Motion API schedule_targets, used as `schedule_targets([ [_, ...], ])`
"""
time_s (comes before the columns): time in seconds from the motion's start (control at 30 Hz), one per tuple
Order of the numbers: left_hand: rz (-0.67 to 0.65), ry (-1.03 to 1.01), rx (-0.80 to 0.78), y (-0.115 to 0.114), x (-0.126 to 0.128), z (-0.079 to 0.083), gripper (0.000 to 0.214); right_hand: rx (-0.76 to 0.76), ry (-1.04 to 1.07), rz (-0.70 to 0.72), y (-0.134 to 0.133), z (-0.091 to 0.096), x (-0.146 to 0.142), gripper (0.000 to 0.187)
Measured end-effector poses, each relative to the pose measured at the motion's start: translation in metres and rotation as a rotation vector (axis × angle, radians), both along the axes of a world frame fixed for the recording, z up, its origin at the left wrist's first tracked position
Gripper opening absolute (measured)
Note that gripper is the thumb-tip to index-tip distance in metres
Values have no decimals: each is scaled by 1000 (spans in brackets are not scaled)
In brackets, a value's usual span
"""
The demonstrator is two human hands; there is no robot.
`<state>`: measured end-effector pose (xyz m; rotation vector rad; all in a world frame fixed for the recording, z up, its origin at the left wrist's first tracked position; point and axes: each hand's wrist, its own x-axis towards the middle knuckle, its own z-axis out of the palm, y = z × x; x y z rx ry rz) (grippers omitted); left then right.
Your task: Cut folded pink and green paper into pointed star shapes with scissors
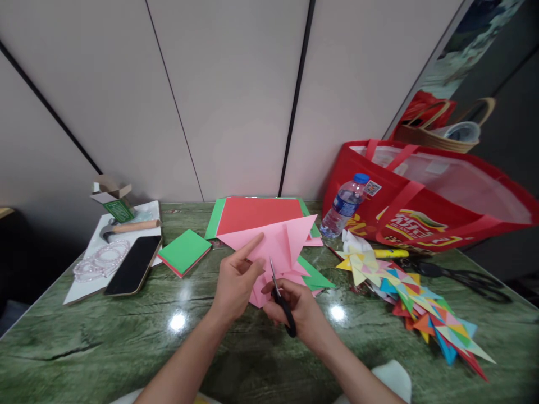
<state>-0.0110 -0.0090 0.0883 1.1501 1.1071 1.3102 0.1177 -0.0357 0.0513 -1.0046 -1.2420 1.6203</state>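
My left hand [241, 276] pinches a folded sheet of pink paper [275, 244] from its left side, index finger lying along its face. The sheet is held above the table, its wide edge away from me. My right hand [295, 306] is closed around the dark handles of a pair of scissors [284, 311]. The blades point up and away, resting over or against the pink paper; I cannot tell whether they are cutting into it. Partly beneath the paper lies a green paper triangle [314, 276], with more pink paper around it.
Behind are red sheets [261, 213]. On the left are green squares [185, 251], a phone [135, 265], a hammer [130, 227] and a small box [115, 203]. To the right stand a water bottle [345, 205] and a red bag [404, 196], near colourful folded paper [425, 308] and black scissors [463, 278].
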Motion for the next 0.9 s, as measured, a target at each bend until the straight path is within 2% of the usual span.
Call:
schedule_targets([
  [0.63,9,5,17,-2,0,1,53,15,-55,-30,-1,3,0,33],
  [0.9,10,13,24,-2,0,0,52,-27,-29,-19,-1,-2,0,41],
])
